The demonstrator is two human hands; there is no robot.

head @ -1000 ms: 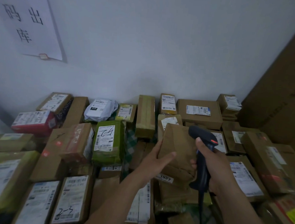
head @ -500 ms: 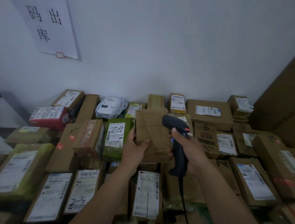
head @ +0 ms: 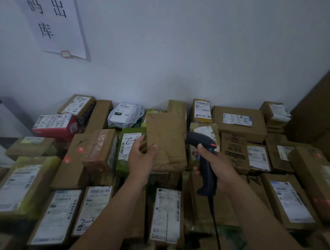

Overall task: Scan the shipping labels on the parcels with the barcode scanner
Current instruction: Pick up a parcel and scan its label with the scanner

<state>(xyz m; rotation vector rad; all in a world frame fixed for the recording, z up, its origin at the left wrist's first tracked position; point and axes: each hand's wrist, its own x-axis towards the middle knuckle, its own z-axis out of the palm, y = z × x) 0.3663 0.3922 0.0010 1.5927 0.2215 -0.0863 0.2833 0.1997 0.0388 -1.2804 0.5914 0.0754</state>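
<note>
My left hand [head: 142, 158] grips the left edge of a plain brown parcel [head: 167, 142], thumb on its near face, holding it lifted above the pile. No label shows on the side facing me. My right hand [head: 215, 166] is curled round the handle of a black barcode scanner [head: 204, 156] with a red button, just right of that parcel. The scanner's cable [head: 215, 225] hangs down toward me. Beside the left hand lies a green parcel [head: 129, 144] with a white label.
Several labelled cardboard parcels cover the whole surface, among them a red box [head: 54, 125], a white poly bag [head: 124, 114] and a long labelled box [head: 166, 215] in front. A white wall with a paper sign [head: 53, 19] stands behind. A large cardboard sheet [head: 319, 112] leans at right.
My left hand lifted the brown parcel off the pile and carried it up and away from me. The scanner hand has followed alongside. My view has shifted slightly to the right.
</note>
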